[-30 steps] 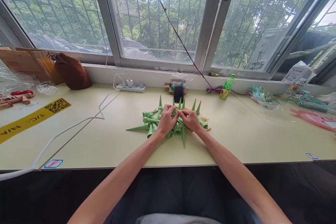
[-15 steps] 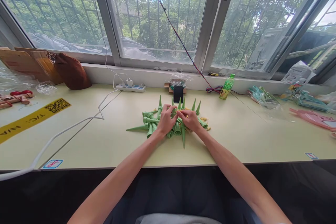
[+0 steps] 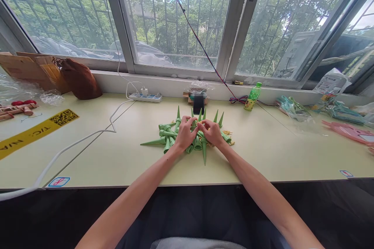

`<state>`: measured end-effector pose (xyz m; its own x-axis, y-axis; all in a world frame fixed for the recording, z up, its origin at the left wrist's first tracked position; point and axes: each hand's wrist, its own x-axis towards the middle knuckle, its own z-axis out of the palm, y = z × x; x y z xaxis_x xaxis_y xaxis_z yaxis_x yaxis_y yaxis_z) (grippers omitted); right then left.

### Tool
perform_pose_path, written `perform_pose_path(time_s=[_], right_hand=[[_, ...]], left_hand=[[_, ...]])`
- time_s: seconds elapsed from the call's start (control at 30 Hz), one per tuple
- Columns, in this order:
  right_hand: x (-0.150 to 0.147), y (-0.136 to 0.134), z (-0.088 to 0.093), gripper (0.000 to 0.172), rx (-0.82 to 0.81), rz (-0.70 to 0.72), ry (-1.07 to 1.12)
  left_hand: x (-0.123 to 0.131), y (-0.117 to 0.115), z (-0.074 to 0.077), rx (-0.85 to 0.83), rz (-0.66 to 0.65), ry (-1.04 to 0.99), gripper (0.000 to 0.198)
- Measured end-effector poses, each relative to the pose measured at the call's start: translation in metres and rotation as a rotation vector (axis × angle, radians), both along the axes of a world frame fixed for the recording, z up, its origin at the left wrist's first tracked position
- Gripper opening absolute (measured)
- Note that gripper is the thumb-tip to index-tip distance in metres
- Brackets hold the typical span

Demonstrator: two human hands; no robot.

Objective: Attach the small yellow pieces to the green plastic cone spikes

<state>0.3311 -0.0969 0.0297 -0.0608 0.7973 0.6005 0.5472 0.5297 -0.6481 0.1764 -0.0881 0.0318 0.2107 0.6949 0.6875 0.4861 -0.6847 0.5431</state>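
Note:
My left hand (image 3: pixel 186 133) and my right hand (image 3: pixel 212 132) meet above a heap of green plastic cone spikes (image 3: pixel 166 141). The fingers of both are closed in a pinch, tips together. A small yellowish bit shows between the fingertips, too small and hidden to name. Several spikes stand point up behind my hands, among them an upright green spike (image 3: pixel 178 116). One long spike (image 3: pixel 152 142) lies pointing left, and another spike (image 3: pixel 204 153) points towards me. Small yellow pieces (image 3: pixel 229 137) lie scattered by my right hand.
Behind the heap, a dark phone (image 3: pixel 198 106) leans on a small box. A power strip (image 3: pixel 146 97) and white cable (image 3: pixel 78 140) are to the left. A green-capped bottle (image 3: pixel 253 97) stands right of the phone. Bagged parts (image 3: pixel 298 111) and a pink plastic piece (image 3: pixel 350 131) lie farther right.
Almost nothing differs. The fingers of my right hand have shifted very slightly, while both hands stay pinched together over the heap.

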Motion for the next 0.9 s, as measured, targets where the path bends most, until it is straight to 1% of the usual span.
perform_pose_path(time_s=[0.2,0.37,0.9], right_hand=[[-0.0003,-0.0002,-0.0004,0.046,-0.001,0.035,-0.012],[-0.0003,0.0005,-0.0011,0.045,-0.001,0.023,-0.045],[-0.0010,0.0008,-0.0021,0.046,-0.019,0.036,-0.032]], left_hand=[[0.0000,-0.0011,-0.0004,-0.015,-0.016,-0.003,0.023],[0.0002,-0.0009,-0.0007,-0.012,-0.015,-0.008,0.023],[0.0012,0.0003,-0.0024,-0.004,-0.006,-0.015,0.022]])
